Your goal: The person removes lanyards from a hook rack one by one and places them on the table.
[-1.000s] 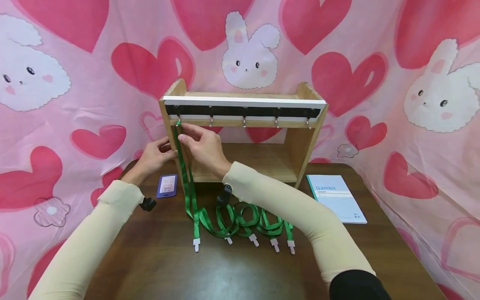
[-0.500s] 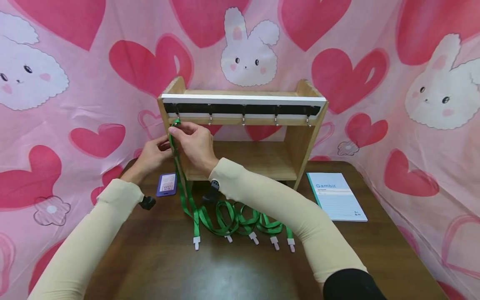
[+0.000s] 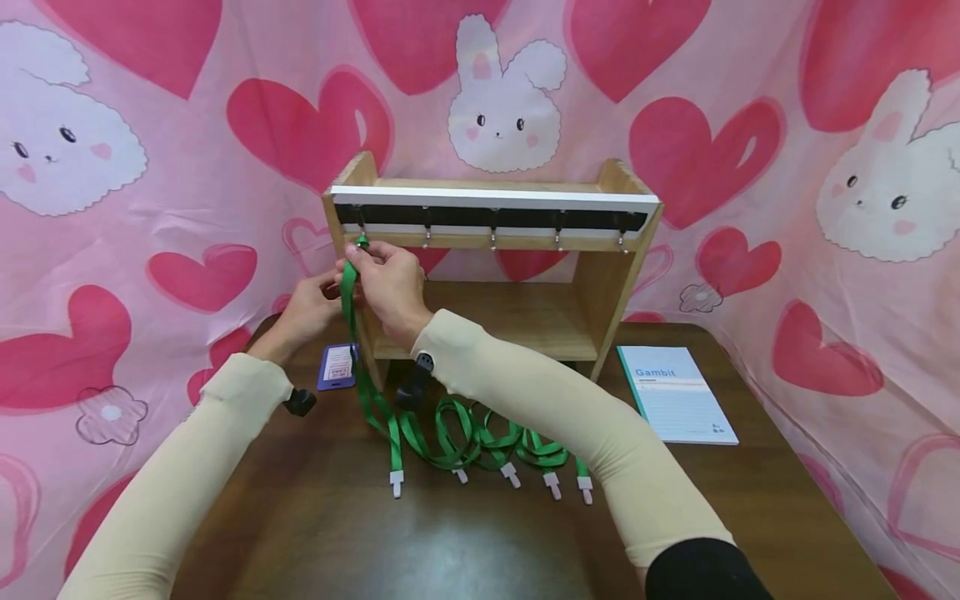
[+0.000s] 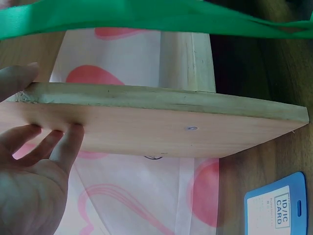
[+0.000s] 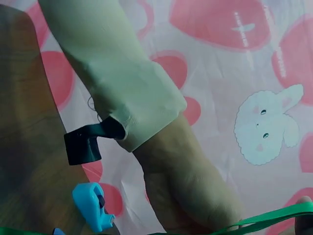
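Observation:
In the head view my right hand (image 3: 393, 287) pinches a green lanyard (image 3: 348, 292) near its top, just below the leftmost hook (image 3: 363, 227) of a wooden shelf rack (image 3: 510, 321). The strap's top is at that hook; whether it is looped over it cannot be told. The rest runs down to the table, ending in a white clip (image 3: 397, 485). My left hand (image 3: 303, 312) holds the rack's left side panel. The left wrist view shows the thumb on the panel's front edge and the fingers of this hand (image 4: 36, 191) on its outer face. The right wrist view shows mostly the left forearm's sleeve (image 5: 132, 93).
Several coiled green lanyards (image 3: 487, 437) with white clips lie before the rack. A blue ID card holder (image 3: 337, 367) lies left, a notebook (image 3: 677, 394) right. More hooks (image 3: 493, 237) line the rack's front rail. A light-blue plastic object (image 5: 93, 206) appears in the right wrist view.
My right hand has shifted slightly left and up along the lanyard, and the hanging strap has swung left. My left hand keeps its place on the panel.

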`<action>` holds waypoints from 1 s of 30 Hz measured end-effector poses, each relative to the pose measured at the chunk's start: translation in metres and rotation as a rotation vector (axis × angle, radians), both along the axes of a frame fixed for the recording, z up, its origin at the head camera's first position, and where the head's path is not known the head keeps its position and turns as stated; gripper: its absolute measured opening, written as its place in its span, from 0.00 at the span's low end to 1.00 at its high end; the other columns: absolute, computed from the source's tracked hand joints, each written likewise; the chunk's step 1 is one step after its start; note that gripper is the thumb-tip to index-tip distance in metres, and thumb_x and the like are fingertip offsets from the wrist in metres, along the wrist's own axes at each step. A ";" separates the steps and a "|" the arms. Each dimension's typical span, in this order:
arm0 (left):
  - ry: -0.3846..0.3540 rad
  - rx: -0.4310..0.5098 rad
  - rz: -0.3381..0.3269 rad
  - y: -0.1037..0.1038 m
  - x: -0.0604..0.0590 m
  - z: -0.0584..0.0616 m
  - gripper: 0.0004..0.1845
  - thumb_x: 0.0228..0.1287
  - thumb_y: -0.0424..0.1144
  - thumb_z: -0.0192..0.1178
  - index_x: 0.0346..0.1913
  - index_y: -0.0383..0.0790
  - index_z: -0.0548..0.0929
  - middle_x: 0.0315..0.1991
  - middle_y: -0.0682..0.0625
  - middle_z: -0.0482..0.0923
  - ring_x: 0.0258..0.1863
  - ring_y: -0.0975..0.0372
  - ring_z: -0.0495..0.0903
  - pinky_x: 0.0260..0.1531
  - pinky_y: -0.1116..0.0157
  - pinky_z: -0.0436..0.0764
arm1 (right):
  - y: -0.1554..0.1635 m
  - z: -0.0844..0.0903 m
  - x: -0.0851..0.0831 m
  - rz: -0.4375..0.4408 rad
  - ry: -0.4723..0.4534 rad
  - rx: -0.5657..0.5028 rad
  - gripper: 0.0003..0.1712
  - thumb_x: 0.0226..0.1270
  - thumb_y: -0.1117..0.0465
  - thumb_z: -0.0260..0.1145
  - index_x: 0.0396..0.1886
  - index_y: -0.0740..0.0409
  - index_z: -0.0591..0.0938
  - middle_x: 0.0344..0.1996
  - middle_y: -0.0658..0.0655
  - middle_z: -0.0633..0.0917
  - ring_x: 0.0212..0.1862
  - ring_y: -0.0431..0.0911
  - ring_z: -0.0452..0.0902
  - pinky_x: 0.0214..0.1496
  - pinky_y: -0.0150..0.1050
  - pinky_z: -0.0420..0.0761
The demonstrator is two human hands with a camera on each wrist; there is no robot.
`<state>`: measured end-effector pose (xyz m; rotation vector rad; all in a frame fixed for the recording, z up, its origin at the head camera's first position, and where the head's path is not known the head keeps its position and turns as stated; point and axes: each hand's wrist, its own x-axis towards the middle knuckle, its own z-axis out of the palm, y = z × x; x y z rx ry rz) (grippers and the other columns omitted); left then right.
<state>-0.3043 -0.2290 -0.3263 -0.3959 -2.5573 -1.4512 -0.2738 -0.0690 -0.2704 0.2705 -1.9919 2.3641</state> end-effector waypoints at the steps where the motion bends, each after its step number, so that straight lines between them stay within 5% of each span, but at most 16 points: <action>1: -0.007 0.001 -0.001 0.000 0.000 0.000 0.25 0.71 0.36 0.61 0.67 0.28 0.74 0.62 0.30 0.78 0.57 0.55 0.79 0.43 0.85 0.77 | 0.000 0.000 0.000 0.002 -0.010 -0.012 0.09 0.70 0.53 0.68 0.43 0.50 0.88 0.31 0.53 0.92 0.39 0.51 0.91 0.41 0.41 0.90; 5: -0.055 0.007 -0.007 0.000 0.001 0.002 0.34 0.72 0.40 0.61 0.76 0.34 0.64 0.68 0.33 0.74 0.64 0.48 0.76 0.48 0.82 0.78 | 0.002 0.000 0.001 0.005 -0.030 -0.037 0.09 0.71 0.56 0.67 0.46 0.49 0.89 0.30 0.53 0.92 0.41 0.57 0.91 0.38 0.38 0.90; 9: -0.090 0.002 -0.014 -0.001 0.002 0.003 0.36 0.73 0.43 0.60 0.79 0.38 0.60 0.71 0.35 0.71 0.68 0.46 0.74 0.61 0.67 0.81 | 0.003 -0.001 0.000 -0.004 -0.025 -0.029 0.10 0.70 0.57 0.68 0.47 0.48 0.91 0.31 0.53 0.92 0.37 0.52 0.92 0.37 0.36 0.89; 19: -0.059 -0.041 -0.018 -0.002 0.003 0.001 0.34 0.74 0.43 0.59 0.78 0.38 0.63 0.72 0.34 0.70 0.68 0.43 0.73 0.65 0.52 0.78 | 0.012 -0.003 -0.001 0.069 -0.017 -0.059 0.11 0.70 0.61 0.67 0.48 0.54 0.90 0.35 0.54 0.92 0.41 0.51 0.91 0.42 0.40 0.90; 26: -0.079 -0.038 0.005 -0.002 0.002 0.001 0.30 0.73 0.45 0.60 0.73 0.37 0.70 0.67 0.36 0.75 0.61 0.51 0.76 0.48 0.79 0.78 | 0.018 -0.001 0.005 0.112 0.044 0.030 0.12 0.70 0.61 0.67 0.50 0.56 0.89 0.41 0.52 0.92 0.41 0.47 0.91 0.42 0.36 0.89; 30: -0.057 -0.043 0.017 -0.003 0.002 0.000 0.30 0.72 0.44 0.62 0.72 0.35 0.71 0.63 0.35 0.76 0.50 0.63 0.75 0.42 0.83 0.76 | 0.020 -0.001 0.011 0.152 0.087 0.038 0.14 0.71 0.62 0.67 0.52 0.60 0.88 0.44 0.56 0.92 0.41 0.46 0.91 0.45 0.37 0.89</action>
